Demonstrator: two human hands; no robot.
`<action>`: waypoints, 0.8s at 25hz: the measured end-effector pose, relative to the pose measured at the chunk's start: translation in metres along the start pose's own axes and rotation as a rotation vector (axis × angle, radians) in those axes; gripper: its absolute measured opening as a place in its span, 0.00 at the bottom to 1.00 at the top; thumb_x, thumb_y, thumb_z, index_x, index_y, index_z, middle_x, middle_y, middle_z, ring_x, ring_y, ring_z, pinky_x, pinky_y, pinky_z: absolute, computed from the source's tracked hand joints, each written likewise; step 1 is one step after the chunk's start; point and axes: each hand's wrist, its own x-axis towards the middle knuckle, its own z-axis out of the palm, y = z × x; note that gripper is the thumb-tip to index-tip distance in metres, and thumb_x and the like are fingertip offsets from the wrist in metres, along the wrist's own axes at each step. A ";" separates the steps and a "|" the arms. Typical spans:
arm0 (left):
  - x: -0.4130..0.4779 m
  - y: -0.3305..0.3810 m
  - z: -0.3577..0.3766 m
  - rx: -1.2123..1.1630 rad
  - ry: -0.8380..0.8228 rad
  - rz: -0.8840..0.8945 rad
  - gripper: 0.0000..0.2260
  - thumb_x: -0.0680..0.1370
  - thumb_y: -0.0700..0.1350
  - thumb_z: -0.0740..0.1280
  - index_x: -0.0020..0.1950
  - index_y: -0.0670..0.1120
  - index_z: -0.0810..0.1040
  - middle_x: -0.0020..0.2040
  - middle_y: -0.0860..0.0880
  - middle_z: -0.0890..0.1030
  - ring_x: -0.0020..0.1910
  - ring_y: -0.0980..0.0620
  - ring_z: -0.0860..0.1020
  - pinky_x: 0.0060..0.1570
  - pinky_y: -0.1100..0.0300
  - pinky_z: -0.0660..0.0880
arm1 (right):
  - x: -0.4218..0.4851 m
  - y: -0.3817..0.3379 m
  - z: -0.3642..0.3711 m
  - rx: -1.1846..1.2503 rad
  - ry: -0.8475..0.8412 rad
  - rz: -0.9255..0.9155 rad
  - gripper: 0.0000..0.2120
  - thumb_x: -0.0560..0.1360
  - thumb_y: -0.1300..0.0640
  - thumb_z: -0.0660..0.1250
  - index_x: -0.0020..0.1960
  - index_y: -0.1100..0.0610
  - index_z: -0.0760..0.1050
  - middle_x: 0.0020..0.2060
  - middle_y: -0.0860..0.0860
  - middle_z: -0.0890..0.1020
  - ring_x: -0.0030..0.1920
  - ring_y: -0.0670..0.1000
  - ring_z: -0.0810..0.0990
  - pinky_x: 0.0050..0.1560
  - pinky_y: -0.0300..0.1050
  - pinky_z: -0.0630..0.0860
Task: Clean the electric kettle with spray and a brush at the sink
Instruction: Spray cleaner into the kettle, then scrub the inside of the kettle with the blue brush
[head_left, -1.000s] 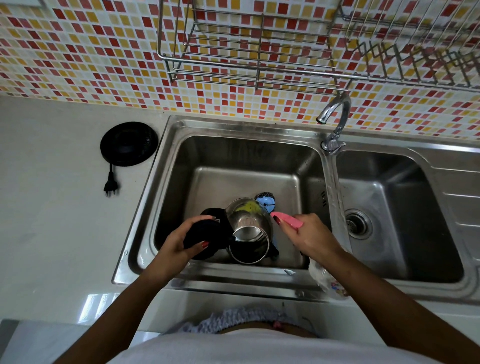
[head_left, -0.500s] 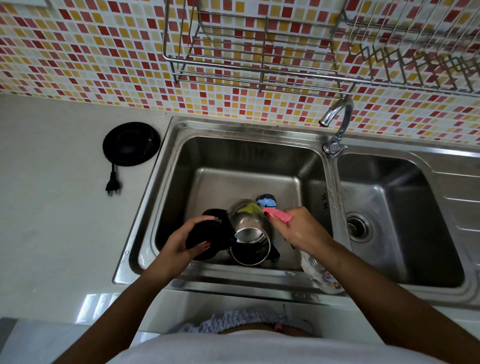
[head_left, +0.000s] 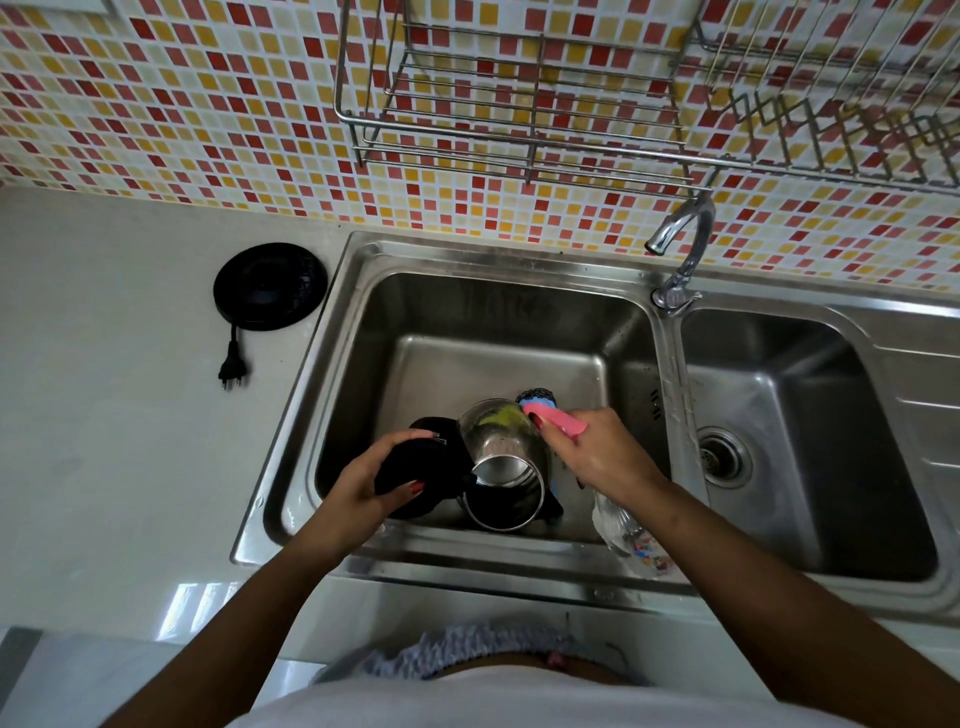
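A steel electric kettle lies tilted in the left basin of the sink, with a yellow-green smear on its upper side. My left hand grips its black handle. My right hand holds a clear spray bottle by its pink spray head, whose nozzle sits right at the kettle's side. A blue brush with dark bristles lies on the basin floor just behind the kettle, partly hidden.
The kettle's black base with its plug rests on the white counter to the left. A tap stands between the basins. The right basin has a drain. A wire dish rack hangs above.
My right hand has moved the pink spray head slightly left and up, closer against the kettle. My left hand and the kettle have barely moved.
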 end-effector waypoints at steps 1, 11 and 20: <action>0.001 0.001 -0.001 -0.026 0.005 -0.013 0.23 0.75 0.30 0.68 0.66 0.51 0.74 0.62 0.47 0.80 0.63 0.49 0.77 0.58 0.57 0.77 | 0.001 0.002 -0.002 0.051 0.024 -0.005 0.16 0.76 0.46 0.64 0.34 0.53 0.75 0.27 0.54 0.76 0.25 0.51 0.73 0.29 0.48 0.73; 0.067 0.010 -0.028 -0.247 0.205 -0.241 0.20 0.77 0.34 0.66 0.67 0.50 0.74 0.60 0.44 0.79 0.63 0.41 0.77 0.44 0.56 0.81 | 0.045 0.083 0.011 0.001 0.139 0.050 0.26 0.72 0.55 0.71 0.64 0.63 0.65 0.54 0.58 0.79 0.51 0.54 0.80 0.47 0.41 0.74; 0.072 -0.023 -0.025 -0.384 0.343 -0.195 0.32 0.68 0.54 0.76 0.70 0.54 0.71 0.64 0.51 0.79 0.64 0.52 0.76 0.63 0.54 0.71 | 0.054 0.134 0.033 0.117 0.220 0.174 0.27 0.69 0.62 0.74 0.63 0.62 0.65 0.51 0.55 0.78 0.43 0.43 0.78 0.37 0.28 0.76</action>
